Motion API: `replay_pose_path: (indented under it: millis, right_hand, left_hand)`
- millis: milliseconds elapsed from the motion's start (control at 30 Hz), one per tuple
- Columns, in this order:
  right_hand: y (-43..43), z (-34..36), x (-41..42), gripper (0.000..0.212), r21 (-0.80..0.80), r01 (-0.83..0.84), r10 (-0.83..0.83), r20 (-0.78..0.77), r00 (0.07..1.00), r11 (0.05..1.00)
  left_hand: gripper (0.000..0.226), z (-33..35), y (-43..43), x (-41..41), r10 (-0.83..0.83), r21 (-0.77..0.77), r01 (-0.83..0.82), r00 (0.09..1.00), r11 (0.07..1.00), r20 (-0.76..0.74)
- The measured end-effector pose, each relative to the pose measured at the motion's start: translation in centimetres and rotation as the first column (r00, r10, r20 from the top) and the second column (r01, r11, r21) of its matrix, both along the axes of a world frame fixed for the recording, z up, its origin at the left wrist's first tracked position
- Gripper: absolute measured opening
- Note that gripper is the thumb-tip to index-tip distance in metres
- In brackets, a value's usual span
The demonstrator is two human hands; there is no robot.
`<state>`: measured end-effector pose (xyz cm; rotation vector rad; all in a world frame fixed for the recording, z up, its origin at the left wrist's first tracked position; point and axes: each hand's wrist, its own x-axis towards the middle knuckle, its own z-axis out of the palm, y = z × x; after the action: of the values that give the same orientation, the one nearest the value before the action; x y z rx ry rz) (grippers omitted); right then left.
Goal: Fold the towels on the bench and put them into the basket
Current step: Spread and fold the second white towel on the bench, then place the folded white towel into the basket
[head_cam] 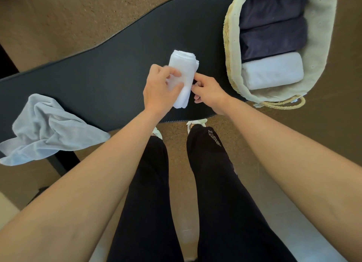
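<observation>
White rolled towel [183, 76] sits mid-desk [98, 75], both hands on it — left hand [159, 89] wrapped around its near half, fingers closed on the fabric; right hand [207, 93] pinching the roll's right edge with its fingertips. Basket [317, 52] at the desk's right end holds two dark rolled towels [272, 28] plus one white roll [274, 70]. Grey towel [47, 128] lies crumpled, unfolded, at the left — draped over the near edge.
</observation>
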<state>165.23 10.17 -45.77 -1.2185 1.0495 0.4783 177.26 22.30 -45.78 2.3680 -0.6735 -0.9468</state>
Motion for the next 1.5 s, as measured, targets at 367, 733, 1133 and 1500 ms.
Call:
replay_pose_path:
  millis: [367,733,1133,1500]
  right_hand:
    - [-0.2,1.7,-0.5,0.049,0.242,0.241,-0.239,-0.037,0.970,0.940]
    - [1.8,7.4,-5.5,0.081,-0.335,0.328,-0.354,-0.015,0.935,0.883]
    - [-6.0,13.5,-11.5,0.062,-0.113,0.117,-0.103,0.125,0.987,0.987]
    - [-16.6,10.5,-16.2,0.045,-0.306,0.246,-0.278,-0.065,0.958,0.920]
  left_hand:
    - [0.058,0.0,-1.6,0.0,0.065,0.258,0.042,0.918,0.965,-0.391]
    - [0.058,5.2,-0.4,-1.0,-0.135,0.077,0.234,0.766,0.969,-0.628]
    - [0.041,10.3,-8.0,-2.7,-0.535,-0.127,0.626,0.524,0.770,-0.663]
    - [0.061,8.7,-19.0,-7.1,-0.644,-0.079,0.696,0.608,0.714,-0.464]
